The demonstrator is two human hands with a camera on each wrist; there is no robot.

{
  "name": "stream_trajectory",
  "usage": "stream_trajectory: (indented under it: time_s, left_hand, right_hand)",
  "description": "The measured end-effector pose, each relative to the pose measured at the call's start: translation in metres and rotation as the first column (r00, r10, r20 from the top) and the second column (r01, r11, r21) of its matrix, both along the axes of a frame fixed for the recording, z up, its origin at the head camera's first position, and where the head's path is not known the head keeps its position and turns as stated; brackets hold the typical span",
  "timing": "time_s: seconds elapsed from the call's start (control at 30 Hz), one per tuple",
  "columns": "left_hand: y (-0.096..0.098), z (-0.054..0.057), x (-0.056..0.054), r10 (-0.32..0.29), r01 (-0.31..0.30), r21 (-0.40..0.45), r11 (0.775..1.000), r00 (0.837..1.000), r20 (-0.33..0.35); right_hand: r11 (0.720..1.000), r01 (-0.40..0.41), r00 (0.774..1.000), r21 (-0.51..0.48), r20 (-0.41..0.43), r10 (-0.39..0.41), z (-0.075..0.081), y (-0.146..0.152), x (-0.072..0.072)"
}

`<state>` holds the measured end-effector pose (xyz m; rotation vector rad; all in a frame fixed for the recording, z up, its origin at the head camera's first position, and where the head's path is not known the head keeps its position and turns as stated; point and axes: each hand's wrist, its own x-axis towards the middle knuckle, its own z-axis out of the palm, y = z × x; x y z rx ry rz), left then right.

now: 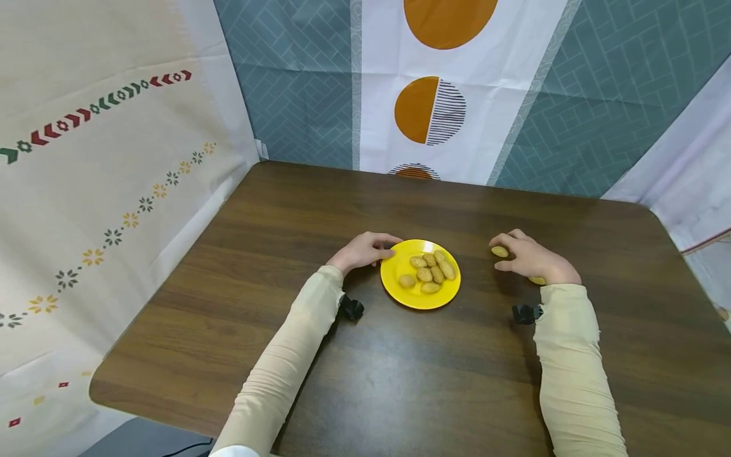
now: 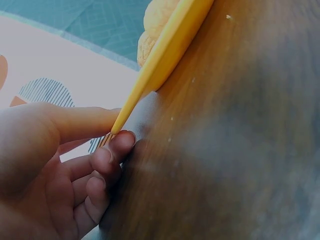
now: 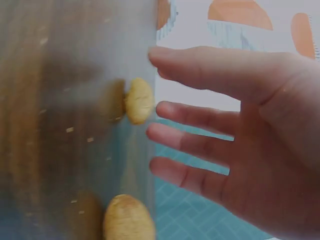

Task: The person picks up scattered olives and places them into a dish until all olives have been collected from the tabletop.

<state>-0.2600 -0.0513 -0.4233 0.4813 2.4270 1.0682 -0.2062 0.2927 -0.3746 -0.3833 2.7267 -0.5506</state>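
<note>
My left hand pinches the left rim of a yellow plate between thumb and fingers; the left wrist view shows the rim in that pinch. Several small oval yellow-brown potatoes lie on the plate. To its right, my right hand hovers low over the table, fingers spread and thumb apart. One loose potato lies right by its fingertips, with a gap around it in the right wrist view. A second loose potato is partly hidden under the hand in the head view.
The brown wooden table has rounded corners and small crumbs on its top. A patterned teal and white cloth hangs behind it, and a cream cloth along the left side. Black wrist cameras sit at both cuffs.
</note>
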Motion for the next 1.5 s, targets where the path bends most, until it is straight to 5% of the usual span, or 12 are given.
stream_trajectory:
  time_s: [0.47, 0.97, 1.5]
  left_hand:
    - [0.0, 0.001, 0.0, 0.0, 0.0, -0.002, 1.0, 1.0, 0.004]
    - [0.0, 0.0, 0.0, 0.003, -0.003, -0.009, 1.0, 1.0, 0.007]
    - [0.001, 0.001, 0.0, 0.01, -0.01, -0.013, 1.0, 1.0, 0.0]
  right_hand:
    - [0.998, -0.059, 0.996, 0.004, -0.066, 0.059, -0.012, -0.002, -0.008]
    - [0.983, -0.162, 0.961, -0.092, -0.24, 0.136, 0.015, -0.056, 0.003]
    - [0.968, -0.235, 0.961, -0.091, -0.174, 0.217, 0.011, -0.104, 0.013]
